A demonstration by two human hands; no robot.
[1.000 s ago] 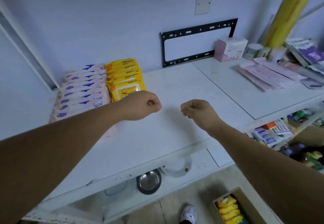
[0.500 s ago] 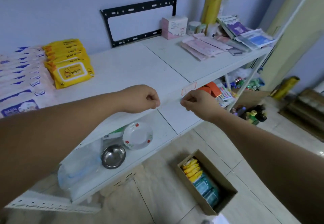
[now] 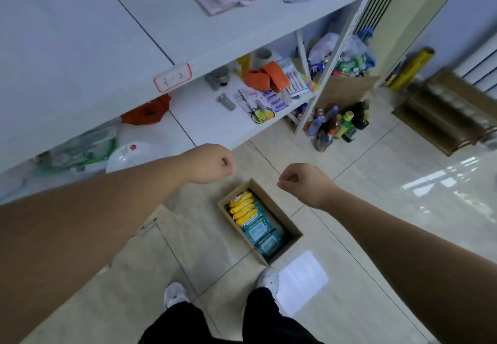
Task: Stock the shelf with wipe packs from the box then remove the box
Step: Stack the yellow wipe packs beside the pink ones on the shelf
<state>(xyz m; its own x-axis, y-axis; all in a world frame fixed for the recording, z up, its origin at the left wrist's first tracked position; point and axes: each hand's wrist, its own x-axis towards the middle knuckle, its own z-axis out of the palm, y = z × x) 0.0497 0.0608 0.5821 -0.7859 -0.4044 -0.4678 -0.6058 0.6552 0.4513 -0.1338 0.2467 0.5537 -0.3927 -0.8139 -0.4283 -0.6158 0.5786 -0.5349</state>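
Note:
An open brown cardboard box (image 3: 290, 229) lies on the tiled floor just ahead of my feet. Inside it stand several yellow wipe packs (image 3: 242, 208) at the far end and teal wipe packs (image 3: 262, 232) at the near end. My left hand (image 3: 208, 164) is a closed fist held out above the box's far left corner, holding nothing. My right hand (image 3: 304, 181) is also a closed, empty fist, above and to the right of the box. The white top shelf (image 3: 80, 47) fills the upper left; the wipe packs stocked on it are out of view.
The lower shelf (image 3: 212, 117) holds orange packets, toothbrushes, a white plate and plastic bags. Several bottles (image 3: 337, 124) stand on the floor by the shelf's right post. A cardboard box (image 3: 347, 88) sits behind them and a wooden rack (image 3: 446, 112) lies at the right. My shoes (image 3: 266, 279) stand close to the box.
My view has swung down and to the right, from the shelf top to the floor and the box. Both fists stay closed and held out in front of me.

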